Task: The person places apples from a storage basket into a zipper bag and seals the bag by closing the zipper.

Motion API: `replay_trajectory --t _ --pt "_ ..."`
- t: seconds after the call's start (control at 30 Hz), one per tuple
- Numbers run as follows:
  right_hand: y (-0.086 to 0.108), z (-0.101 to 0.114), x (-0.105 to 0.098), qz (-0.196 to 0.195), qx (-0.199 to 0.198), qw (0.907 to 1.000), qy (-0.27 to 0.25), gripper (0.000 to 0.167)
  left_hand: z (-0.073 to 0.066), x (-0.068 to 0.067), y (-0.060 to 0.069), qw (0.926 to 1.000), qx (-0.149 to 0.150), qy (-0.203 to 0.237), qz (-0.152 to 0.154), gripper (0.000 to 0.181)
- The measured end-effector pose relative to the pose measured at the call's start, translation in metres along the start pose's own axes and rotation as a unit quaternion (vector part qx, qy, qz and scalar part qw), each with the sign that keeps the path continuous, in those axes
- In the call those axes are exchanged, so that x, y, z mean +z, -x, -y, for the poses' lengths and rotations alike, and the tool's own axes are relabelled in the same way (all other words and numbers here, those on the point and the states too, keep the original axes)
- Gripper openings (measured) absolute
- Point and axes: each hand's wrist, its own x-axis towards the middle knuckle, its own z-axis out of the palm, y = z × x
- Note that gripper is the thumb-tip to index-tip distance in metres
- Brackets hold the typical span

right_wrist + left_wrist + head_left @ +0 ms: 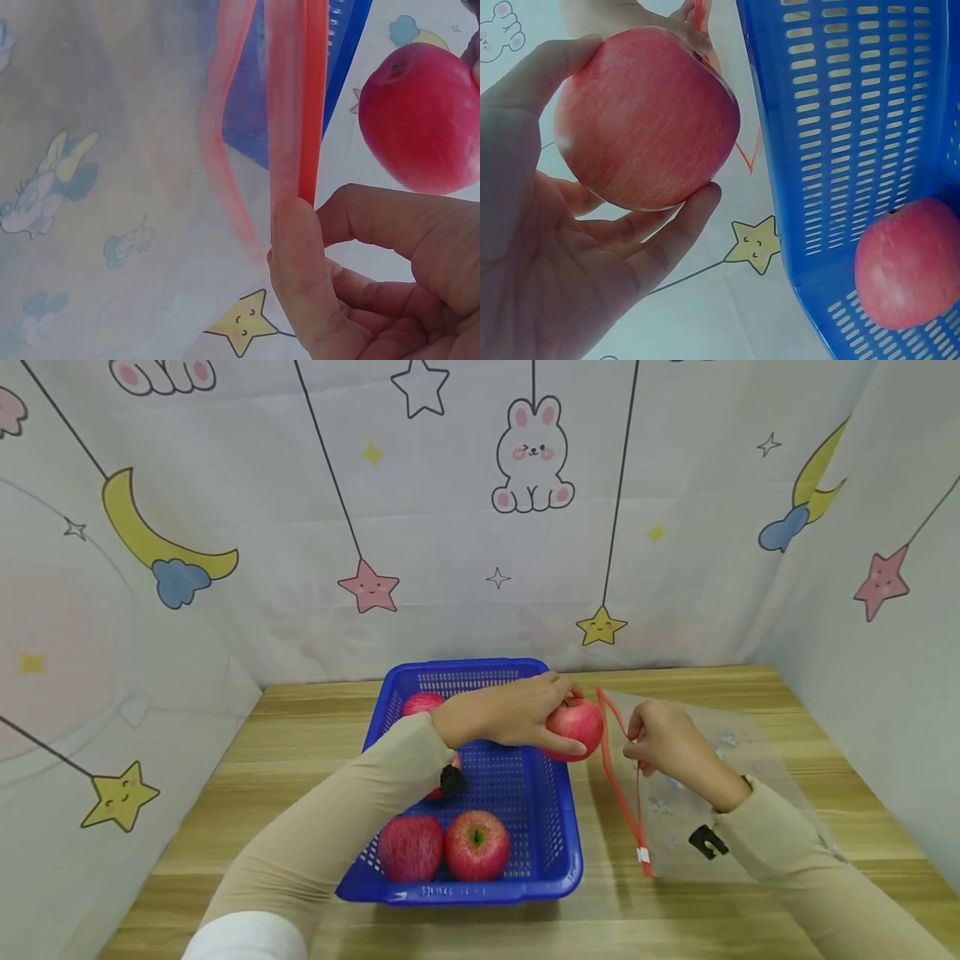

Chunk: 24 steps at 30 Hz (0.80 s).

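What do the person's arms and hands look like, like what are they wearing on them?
The left hand and right hand are bare, without gloves. Both arms wear long, plain beige sleeves reaching the wrists, with white fabric showing higher on the left arm. A small black piece shows by each wrist; its exact nature is unclear.

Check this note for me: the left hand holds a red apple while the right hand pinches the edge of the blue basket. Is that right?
Not quite: the right hand pinches the orange edge of the translucent bag, as the right wrist view shows. The left hand does hold a red apple.
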Motion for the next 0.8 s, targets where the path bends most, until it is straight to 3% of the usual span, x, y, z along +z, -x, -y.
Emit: replay_trajectory --t 0.8 --pt "-0.001 0.004 -0.007 0.014 -0.006 0.9983 -0.056 0.005 0.0 0.015 -0.022 0.9994 0.031 0.014 -0.009 0.063"
